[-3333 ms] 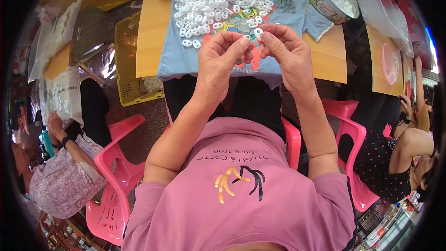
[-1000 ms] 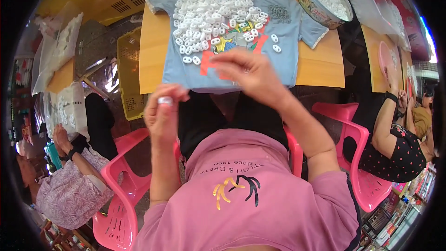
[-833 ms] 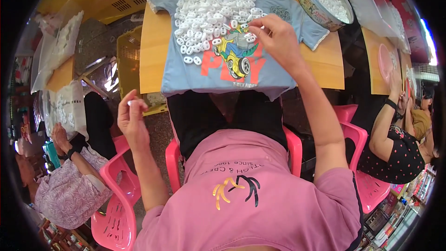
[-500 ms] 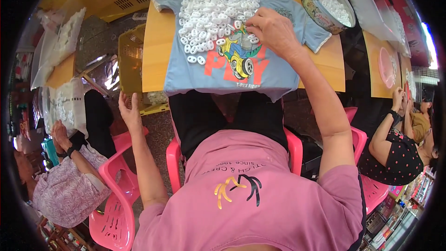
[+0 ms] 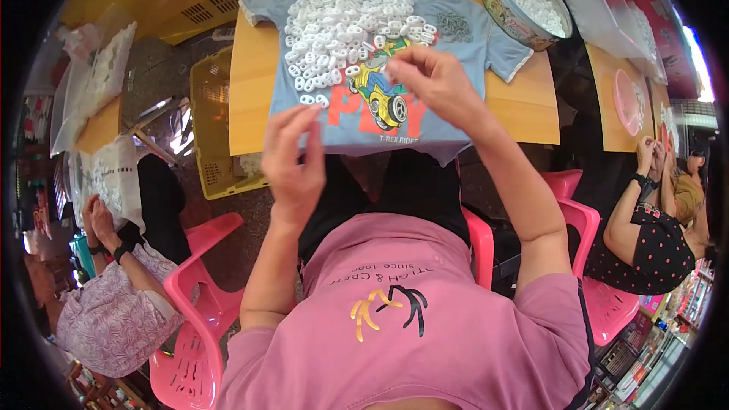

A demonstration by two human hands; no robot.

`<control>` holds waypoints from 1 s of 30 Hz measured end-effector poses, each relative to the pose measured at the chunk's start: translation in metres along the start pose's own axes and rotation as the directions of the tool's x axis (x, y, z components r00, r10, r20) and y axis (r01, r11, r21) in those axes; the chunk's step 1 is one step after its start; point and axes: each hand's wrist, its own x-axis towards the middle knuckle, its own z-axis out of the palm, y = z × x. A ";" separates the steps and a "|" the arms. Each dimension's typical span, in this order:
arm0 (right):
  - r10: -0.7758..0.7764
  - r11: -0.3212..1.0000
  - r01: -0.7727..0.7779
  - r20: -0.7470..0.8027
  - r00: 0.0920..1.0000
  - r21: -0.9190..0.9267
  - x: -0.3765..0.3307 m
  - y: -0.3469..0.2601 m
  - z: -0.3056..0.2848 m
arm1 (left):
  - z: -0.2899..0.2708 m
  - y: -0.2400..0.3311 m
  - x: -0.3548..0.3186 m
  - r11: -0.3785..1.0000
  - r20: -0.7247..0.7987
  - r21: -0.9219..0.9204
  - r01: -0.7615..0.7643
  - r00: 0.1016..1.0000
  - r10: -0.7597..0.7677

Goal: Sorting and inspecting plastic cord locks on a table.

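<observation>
patterned tin: white parts inside | yellow crate: whitish contents | right hand: fingertips pinched on white piece | left hand: half-open, blurred, can't tell hold

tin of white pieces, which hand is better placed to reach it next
Right, I'd judge. The right hand is over the shirt, nearer the tin. The left hand is by the shirt's near edge, farther away. Whether the right hand grips anything is too blurred to tell.
</observation>
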 end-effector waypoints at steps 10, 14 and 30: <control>0.375 0.731 -0.411 0.182 0.909 0.545 -0.061 -0.015 0.006 | 0.055 0.015 0.010 0.951 0.177 -0.214 -0.225 0.948 0.264; 0.340 0.831 -0.368 0.143 0.929 0.417 -0.061 -0.011 -0.007 | 0.060 0.022 0.012 0.957 0.167 -0.237 -0.167 0.963 0.210; -0.335 0.450 0.205 0.048 0.941 -0.869 0.024 0.042 -0.094 | 0.067 0.023 0.011 0.559 0.386 -0.644 0.523 0.853 -0.352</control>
